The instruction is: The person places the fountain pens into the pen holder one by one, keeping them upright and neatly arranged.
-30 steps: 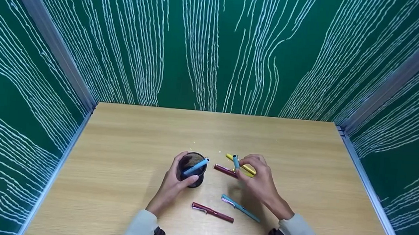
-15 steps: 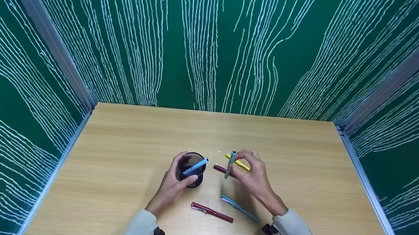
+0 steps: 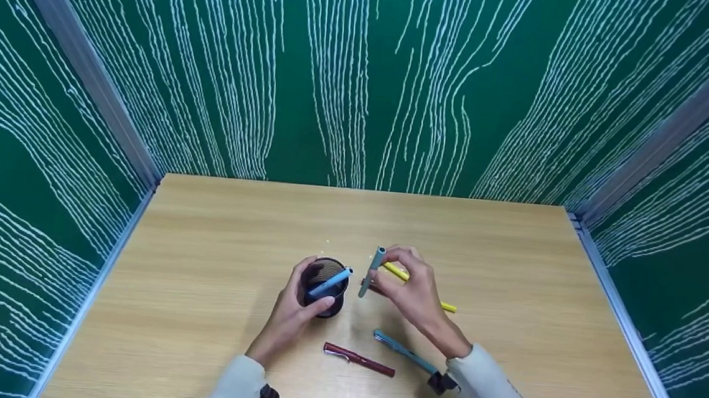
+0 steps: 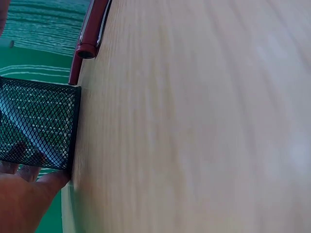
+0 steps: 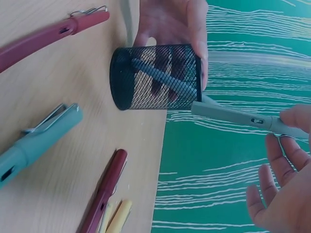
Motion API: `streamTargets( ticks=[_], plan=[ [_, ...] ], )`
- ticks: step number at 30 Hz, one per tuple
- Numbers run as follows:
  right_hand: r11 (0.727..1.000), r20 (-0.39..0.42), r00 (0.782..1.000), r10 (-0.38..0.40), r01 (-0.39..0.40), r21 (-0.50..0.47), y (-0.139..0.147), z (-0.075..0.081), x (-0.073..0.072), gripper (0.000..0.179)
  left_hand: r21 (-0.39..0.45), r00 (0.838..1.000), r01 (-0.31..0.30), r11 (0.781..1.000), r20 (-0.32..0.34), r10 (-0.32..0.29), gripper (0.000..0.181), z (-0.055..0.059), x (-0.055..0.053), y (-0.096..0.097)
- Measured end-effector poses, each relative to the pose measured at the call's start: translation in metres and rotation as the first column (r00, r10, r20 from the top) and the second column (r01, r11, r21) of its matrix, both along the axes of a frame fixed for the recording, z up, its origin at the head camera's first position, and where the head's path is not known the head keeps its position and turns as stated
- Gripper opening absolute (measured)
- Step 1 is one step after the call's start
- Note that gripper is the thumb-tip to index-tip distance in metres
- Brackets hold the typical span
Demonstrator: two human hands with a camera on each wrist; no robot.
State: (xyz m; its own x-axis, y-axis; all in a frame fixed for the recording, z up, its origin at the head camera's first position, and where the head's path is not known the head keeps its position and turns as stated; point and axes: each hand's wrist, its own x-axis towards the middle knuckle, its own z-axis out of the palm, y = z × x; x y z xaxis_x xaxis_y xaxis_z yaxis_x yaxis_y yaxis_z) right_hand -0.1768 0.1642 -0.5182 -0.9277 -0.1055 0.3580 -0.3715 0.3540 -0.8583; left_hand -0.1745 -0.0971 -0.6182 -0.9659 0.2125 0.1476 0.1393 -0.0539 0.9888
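Observation:
My left hand [image 3: 289, 314] grips a black mesh pen cup [image 3: 332, 310] standing on the table, fingers behind it and thumb in front. A light blue pen [image 3: 331, 281] leans inside the cup, its top end poking past the rim. My right hand [image 3: 415, 294] pinches a teal pen [image 3: 372, 272] near one end, between thumb and fingers, held above the table just right of the cup. In the right wrist view, this pen's free end [image 5: 199, 108] is right at the cup's rim, overlapping the leaning pen.
A dark red pen [image 3: 359, 359] and another teal pen [image 3: 400, 348] lie nearer the front. Behind my right hand are yellow pens [image 3: 396, 270] and a second dark red pen [image 5: 104, 194], partly hidden. Green walls with pale lines [image 3: 336, 98] enclose the table [image 3: 215, 227].
My right hand has lifted the teal pen from beside the yellow and red pens and carried it left toward the cup, turning it more upright. My left hand and the cup stayed put.

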Motion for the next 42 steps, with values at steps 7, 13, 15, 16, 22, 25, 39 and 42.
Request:
streamTargets(
  ticks=[7,13,15,16,22,25,39,42],
  plan=[
    [1.000,-0.022,1.000,0.007,-0.008,-0.013,-0.013,0.004,-0.003,0.019,-0.022,1.000,-0.004,1.000,-0.027,0.003,0.088,-0.001,-0.001,0.000],
    [0.999,-0.027,0.999,0.021,-0.022,-0.033,-0.024,0.004,-0.006,0.018,-0.069,0.998,-0.024,0.997,-0.066,0.019,0.086,0.000,-0.001,-0.001],
    [0.999,-0.032,0.999,0.028,-0.029,-0.038,-0.028,0.004,-0.007,0.018,-0.090,0.997,-0.030,0.996,-0.067,0.024,0.086,0.001,-0.001,-0.002],
    [0.999,-0.042,0.999,0.031,-0.033,-0.042,-0.031,0.003,-0.007,0.018,-0.097,0.997,-0.033,0.995,-0.068,0.026,0.086,0.001,-0.001,-0.002],
    [0.997,-0.077,0.996,0.056,-0.060,-0.049,-0.047,-0.006,-0.010,0.018,-0.114,0.997,-0.037,0.993,-0.079,0.028,0.086,0.001,-0.001,-0.004],
    [0.997,-0.066,0.996,0.067,-0.069,-0.042,-0.054,-0.012,-0.010,0.018,-0.124,0.997,-0.040,0.991,-0.068,0.032,0.086,0.001,0.000,-0.003],
    [0.996,-0.003,0.997,0.080,-0.080,-0.039,-0.069,-0.044,-0.008,0.019,-0.124,0.998,-0.046,0.991,-0.049,0.041,0.084,-0.001,-0.001,-0.002],
    [0.996,-0.002,0.997,0.074,-0.074,-0.043,-0.070,-0.048,-0.009,0.019,-0.111,0.998,-0.046,0.993,-0.053,0.041,0.083,-0.001,-0.001,-0.001]
  ],
)
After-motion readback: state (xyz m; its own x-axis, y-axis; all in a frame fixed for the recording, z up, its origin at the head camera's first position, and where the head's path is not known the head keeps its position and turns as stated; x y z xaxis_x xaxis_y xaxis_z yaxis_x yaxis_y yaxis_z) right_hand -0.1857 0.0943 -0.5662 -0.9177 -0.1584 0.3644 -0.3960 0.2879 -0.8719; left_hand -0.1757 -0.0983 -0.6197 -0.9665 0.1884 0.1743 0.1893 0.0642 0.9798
